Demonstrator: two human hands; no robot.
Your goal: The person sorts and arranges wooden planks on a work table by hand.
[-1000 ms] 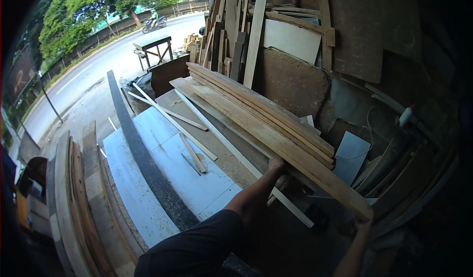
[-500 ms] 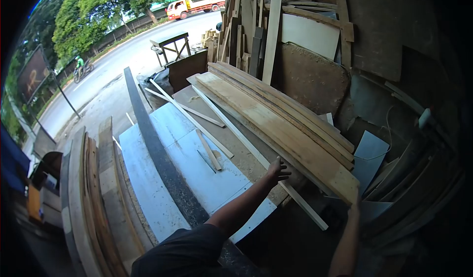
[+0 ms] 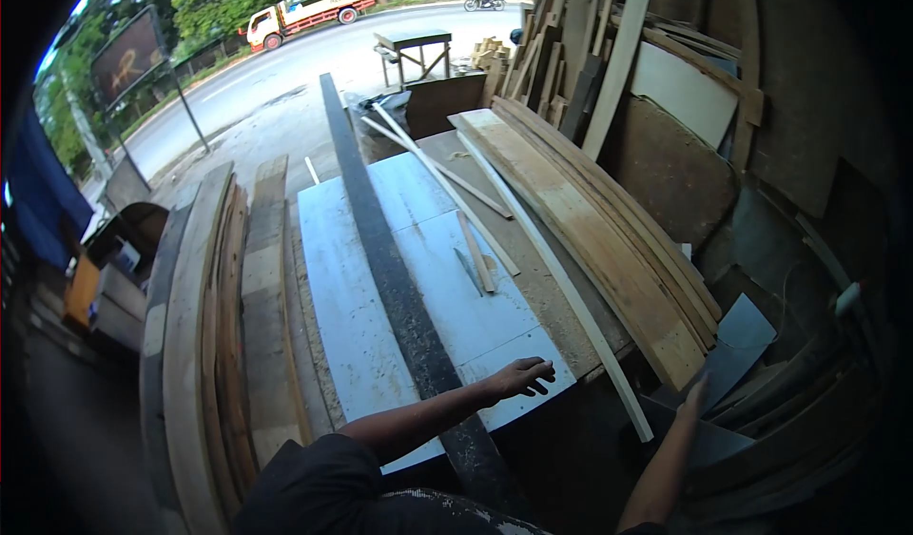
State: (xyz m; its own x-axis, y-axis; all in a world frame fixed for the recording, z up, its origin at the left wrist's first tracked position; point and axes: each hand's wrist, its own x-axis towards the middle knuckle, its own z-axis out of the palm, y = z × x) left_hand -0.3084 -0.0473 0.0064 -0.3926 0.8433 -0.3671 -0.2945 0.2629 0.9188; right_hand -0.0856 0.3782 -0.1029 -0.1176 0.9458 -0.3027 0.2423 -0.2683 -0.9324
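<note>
Hovering our left hand [image 3: 518, 378] over the near edge of the white tabletop [image 3: 352, 288], fingers loosely spread, palm down, holding nothing; can't tell if it touches the surface. Just left of it runs the long dark board [image 3: 399, 292], laid lengthwise across the top and overhanging the near edge. Beyond that hand lie a short stick [image 3: 475, 252] and a few thin strips [image 3: 447, 178]. Our right hand [image 3: 697, 394] is open, fingers up, at the near end of the plank stack [image 3: 594, 235], right by the bottom plank's corner; contact unclear, no grasp on it. Between the hands a thin pale batten [image 3: 571, 297] slants off the table, its near end hanging past the edge. Far left of the left hand, more planks [image 3: 223, 316] stand on edge.
</note>
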